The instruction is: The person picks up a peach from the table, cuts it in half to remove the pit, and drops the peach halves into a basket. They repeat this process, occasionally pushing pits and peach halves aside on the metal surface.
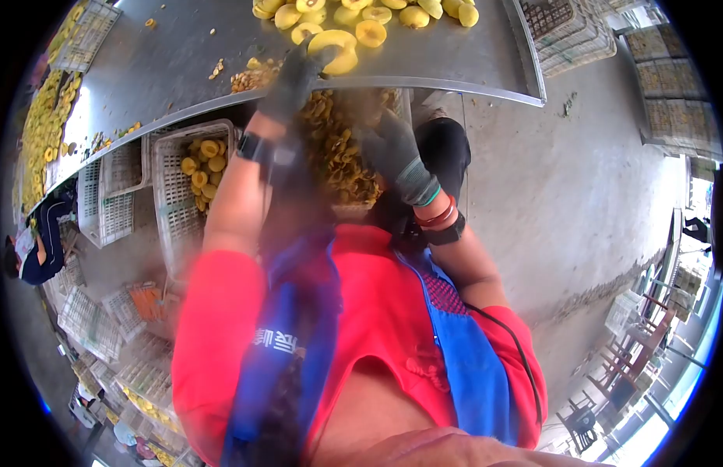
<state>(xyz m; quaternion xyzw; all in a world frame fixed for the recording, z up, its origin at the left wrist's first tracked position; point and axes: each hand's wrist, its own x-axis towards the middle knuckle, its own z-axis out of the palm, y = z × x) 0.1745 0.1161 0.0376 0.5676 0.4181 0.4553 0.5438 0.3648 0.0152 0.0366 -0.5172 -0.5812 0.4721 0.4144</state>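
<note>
My left hand (293, 84), in a dark glove, is closed on a large yellow fruit piece (344, 56) over the metal table's near edge. Fingertips overlap the fruit's left side. My right hand (400, 159), in a grey glove with a green cuff, is over a crate of yellow-brown scraps (342, 167) below the edge. Its fingers are smeared by motion, and I cannot tell what they hold. Yellow fruit halves (371, 33) lie at the back of the table (455, 58), and a small heap of pits (256, 78) sits left of my left hand.
White crates stand under the table at left, one with yellow fruit (205, 167). More fruit (46, 128) lies at the table's far left. A person (46, 245) is at the left edge. Stacked crates (568, 39) stand at right, chairs (630, 354) at lower right.
</note>
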